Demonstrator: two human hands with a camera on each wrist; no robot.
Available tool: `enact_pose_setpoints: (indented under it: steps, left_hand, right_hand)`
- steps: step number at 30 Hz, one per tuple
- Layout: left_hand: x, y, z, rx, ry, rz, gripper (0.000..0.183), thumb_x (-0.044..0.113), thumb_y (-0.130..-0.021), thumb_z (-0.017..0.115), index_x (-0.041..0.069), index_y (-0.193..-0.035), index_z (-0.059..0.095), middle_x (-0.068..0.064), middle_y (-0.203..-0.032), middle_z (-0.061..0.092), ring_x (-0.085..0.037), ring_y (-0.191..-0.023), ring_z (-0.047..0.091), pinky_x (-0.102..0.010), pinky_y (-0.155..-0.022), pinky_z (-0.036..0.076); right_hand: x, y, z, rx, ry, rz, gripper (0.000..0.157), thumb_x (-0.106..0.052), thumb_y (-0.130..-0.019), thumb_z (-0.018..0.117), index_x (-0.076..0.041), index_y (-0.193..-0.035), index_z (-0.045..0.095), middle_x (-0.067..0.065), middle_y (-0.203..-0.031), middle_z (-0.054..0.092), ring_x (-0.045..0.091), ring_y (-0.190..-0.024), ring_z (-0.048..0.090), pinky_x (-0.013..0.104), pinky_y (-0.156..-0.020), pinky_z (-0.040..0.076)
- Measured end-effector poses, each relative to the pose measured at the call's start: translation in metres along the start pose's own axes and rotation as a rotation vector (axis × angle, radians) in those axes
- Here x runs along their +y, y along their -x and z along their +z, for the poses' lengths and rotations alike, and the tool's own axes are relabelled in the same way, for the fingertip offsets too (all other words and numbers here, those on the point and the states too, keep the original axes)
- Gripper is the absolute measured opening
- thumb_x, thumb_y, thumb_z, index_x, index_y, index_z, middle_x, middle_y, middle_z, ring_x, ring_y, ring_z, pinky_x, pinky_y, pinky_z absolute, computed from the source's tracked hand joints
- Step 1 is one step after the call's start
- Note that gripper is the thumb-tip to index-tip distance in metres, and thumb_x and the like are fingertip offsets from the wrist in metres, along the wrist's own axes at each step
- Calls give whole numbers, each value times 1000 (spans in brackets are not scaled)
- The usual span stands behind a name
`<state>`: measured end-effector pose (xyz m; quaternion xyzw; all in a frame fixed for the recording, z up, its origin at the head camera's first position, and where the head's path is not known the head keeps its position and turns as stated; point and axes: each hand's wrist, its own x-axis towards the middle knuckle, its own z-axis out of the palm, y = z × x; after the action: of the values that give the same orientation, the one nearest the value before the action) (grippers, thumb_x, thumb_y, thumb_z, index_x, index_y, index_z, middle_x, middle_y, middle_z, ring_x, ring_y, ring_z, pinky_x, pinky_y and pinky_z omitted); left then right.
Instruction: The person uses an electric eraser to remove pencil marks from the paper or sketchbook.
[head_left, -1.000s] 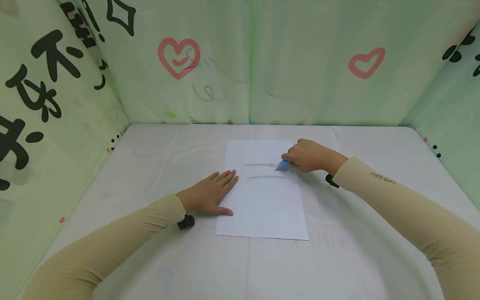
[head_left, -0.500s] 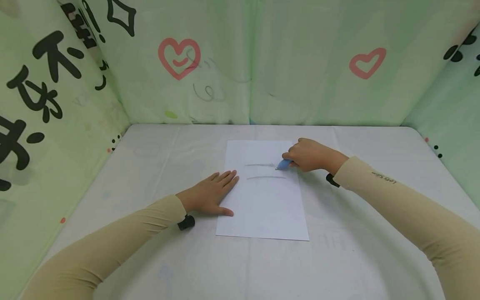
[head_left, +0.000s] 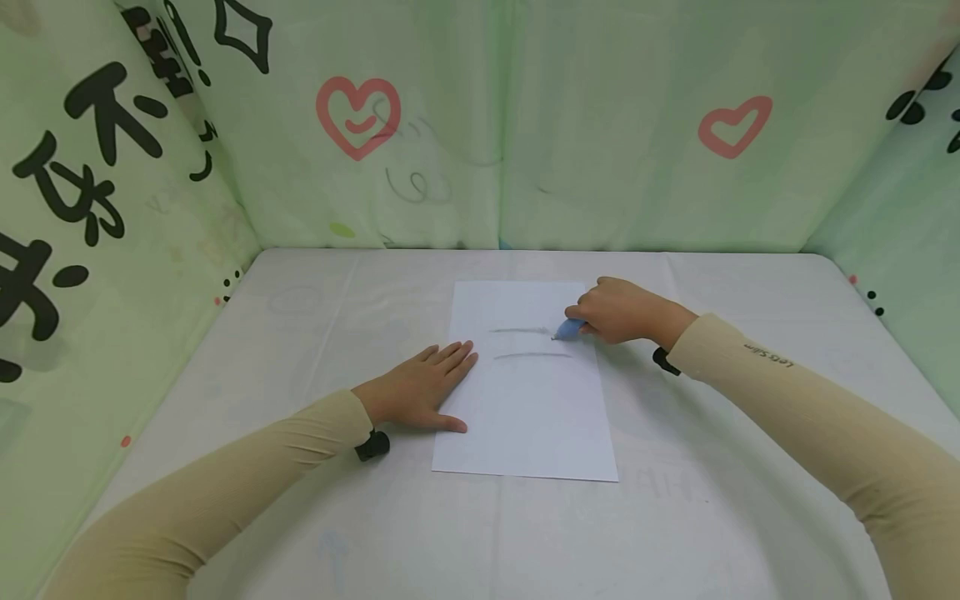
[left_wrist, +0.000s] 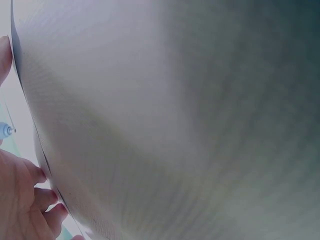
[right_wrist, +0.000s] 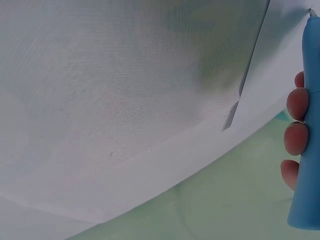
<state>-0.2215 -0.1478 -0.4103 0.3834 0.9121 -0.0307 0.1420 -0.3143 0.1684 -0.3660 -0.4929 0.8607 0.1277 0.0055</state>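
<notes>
A white sheet of paper point(head_left: 525, 425) lies on the table with two grey strokes across its upper half. The upper stroke point(head_left: 517, 330) looks smudged at its right end; the lower stroke point(head_left: 532, 356) is a thin curve. My left hand point(head_left: 417, 387) rests flat on the sheet's left edge, fingers straight and thumb spread. My right hand point(head_left: 618, 312) grips a fat blue pen-shaped tool point(head_left: 567, 330), its narrow tip at the paper just below the upper stroke's right end. In the right wrist view, several fingertips point(right_wrist: 297, 104) wrap the blue barrel; the palm is out of frame.
A white cloth point(head_left: 360, 517) covers the table, faintly stained in places. Pale green curtains point(head_left: 600, 192) with red hearts and black lettering enclose the back and both sides. Dark camera mounts point(head_left: 372, 445) sit at the wrists.
</notes>
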Motion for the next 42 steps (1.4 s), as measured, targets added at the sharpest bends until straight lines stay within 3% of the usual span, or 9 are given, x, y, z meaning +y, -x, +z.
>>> enact_pose_setpoints:
  steps: [14,42]
  left_hand:
    - [0,0,-1,-20,-15,-12,100,69,-85,45,6,-152,6,-11,-160,5,-26,-148,8,-46,-119,14]
    - [-2,-2,3,-15,-25,-14,99,70,-85,44,6,-152,6,-11,-160,5,-26,-148,7,-47,-119,14]
  right_hand:
    - [-1,-1,0,9,-9,-7,12,-15,-84,68,-10,-82,58,0,-65,60,13,-56,50,29,-58,34]
    - [1,-2,5,-6,-17,4,12,-16,-84,69,-8,-91,62,2,-73,65,14,-63,57,32,-61,40]
